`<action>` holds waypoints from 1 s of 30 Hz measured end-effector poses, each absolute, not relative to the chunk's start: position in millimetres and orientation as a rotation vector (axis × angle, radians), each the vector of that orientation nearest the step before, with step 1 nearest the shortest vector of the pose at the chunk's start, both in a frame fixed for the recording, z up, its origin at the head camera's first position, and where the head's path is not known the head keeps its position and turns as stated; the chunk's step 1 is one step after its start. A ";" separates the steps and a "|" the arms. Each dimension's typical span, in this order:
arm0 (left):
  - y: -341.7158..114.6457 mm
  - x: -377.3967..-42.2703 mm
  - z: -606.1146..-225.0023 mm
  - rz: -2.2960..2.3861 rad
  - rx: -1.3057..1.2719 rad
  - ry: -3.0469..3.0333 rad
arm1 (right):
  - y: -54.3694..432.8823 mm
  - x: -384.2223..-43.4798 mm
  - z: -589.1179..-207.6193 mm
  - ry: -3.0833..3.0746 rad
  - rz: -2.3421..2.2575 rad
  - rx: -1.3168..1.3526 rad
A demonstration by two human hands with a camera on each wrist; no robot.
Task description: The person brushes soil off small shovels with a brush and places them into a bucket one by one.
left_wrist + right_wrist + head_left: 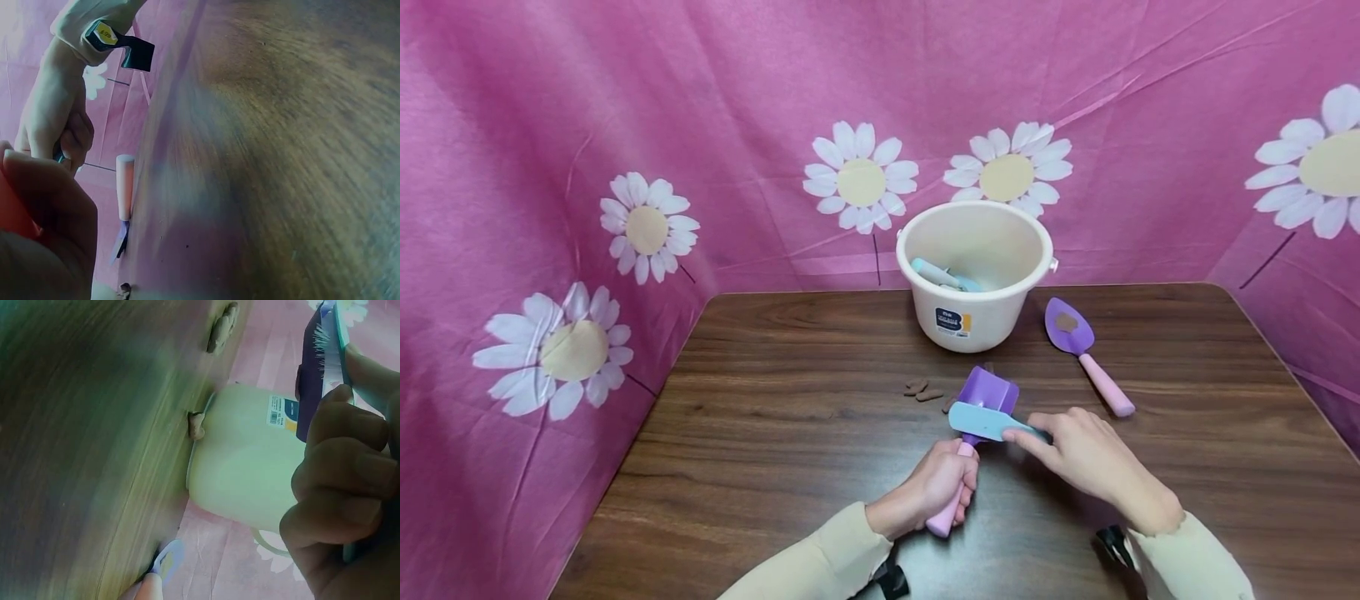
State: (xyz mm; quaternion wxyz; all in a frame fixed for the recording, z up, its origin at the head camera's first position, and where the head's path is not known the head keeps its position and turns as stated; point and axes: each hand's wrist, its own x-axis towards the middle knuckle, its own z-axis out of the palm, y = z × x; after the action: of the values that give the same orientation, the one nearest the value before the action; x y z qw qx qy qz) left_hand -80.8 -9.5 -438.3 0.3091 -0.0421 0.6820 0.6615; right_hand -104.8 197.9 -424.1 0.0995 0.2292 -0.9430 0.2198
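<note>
My left hand (942, 482) grips the pink handle of a small purple scoop (988, 388), its blade raised over the table. In my right hand (1093, 454) is a light blue brush (981, 421), lying across the back part of the scoop. The right wrist view shows the brush's white bristles (325, 353) facing the purple scoop, with my fingers (337, 475) curled round its handle. Left of the scoop lie several brown flakes (928, 394) on the table. The left wrist view shows my left hand (53, 219) only partly, at the frame edge.
Behind the scoop stands a white bucket (940, 321) with light blue tools (936, 273) inside. To its right lies a purple trowel (1070, 327) with a pink handle and a brown piece on its blade. A pink flowered cloth (745, 167) hangs behind the wooden table (760, 433).
</note>
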 end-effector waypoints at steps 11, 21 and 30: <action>-11.6 -78.5 -435.6 1.746 -0.104 1.835 | 204.9 -116.4 -427.1 -2.685 0.604 0.462; -12.2 -82.5 -436.8 1.757 -0.098 1.846 | 200.3 -112.8 -423.4 -2.655 0.654 0.565; -13.0 -84.1 -436.5 1.765 -0.111 1.834 | 193.0 -103.0 -420.0 -2.697 0.622 0.675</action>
State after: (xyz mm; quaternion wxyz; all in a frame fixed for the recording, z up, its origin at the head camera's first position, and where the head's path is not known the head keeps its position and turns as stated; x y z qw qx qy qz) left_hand -84.1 -13.0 -436.5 0.2927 -0.0418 0.6883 0.6624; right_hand -103.0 193.0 -420.0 0.1460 0.2346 -0.9365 0.2159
